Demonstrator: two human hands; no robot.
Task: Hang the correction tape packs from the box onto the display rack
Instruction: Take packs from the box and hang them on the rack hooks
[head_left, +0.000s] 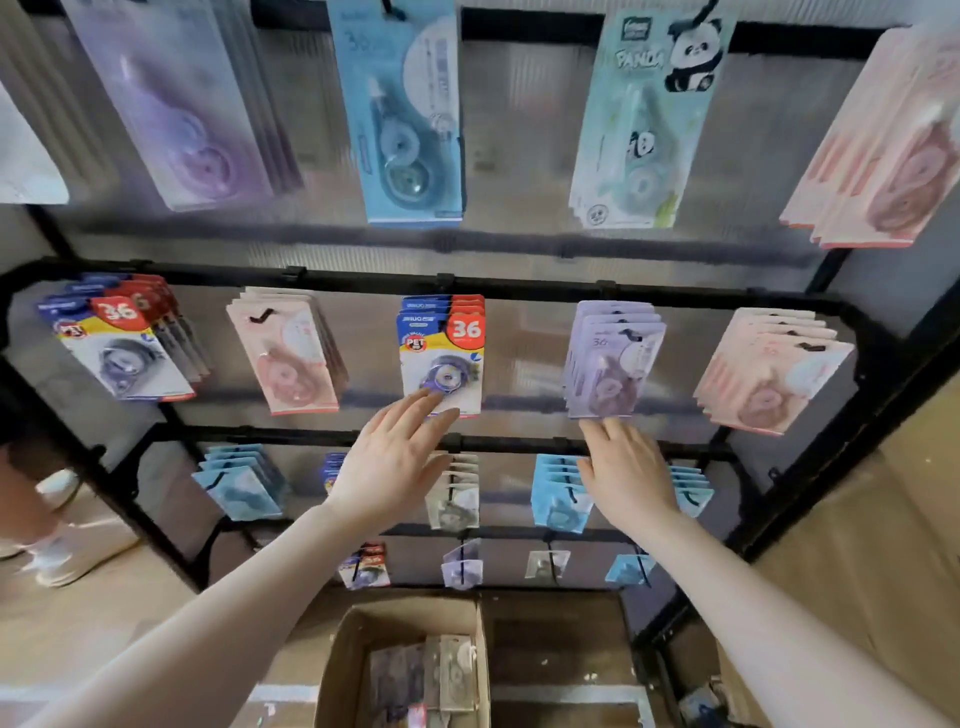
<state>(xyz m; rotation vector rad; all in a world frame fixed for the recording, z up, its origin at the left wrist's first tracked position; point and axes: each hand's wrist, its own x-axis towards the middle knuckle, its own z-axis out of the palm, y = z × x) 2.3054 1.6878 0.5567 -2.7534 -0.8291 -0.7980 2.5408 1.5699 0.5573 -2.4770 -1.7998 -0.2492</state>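
Hanging in rows on the black display rack (519, 288), the correction tape packs (442, 353) face you; more lie in the cardboard box (337, 670) below. Your left hand (387, 467) touches the blue-and-red stack with straight fingers; your right hand (626, 467), fingers straight, touches the lilac packs (613, 358).

Two hands reach up: the left hand (390, 460) and the right hand (627, 470). One cardboard box (343, 670) sits below. The display rack (519, 287) shows five hanging bunches of correction tape packs (442, 355) in its middle row; the top row shows five more, one cut off at the left edge.
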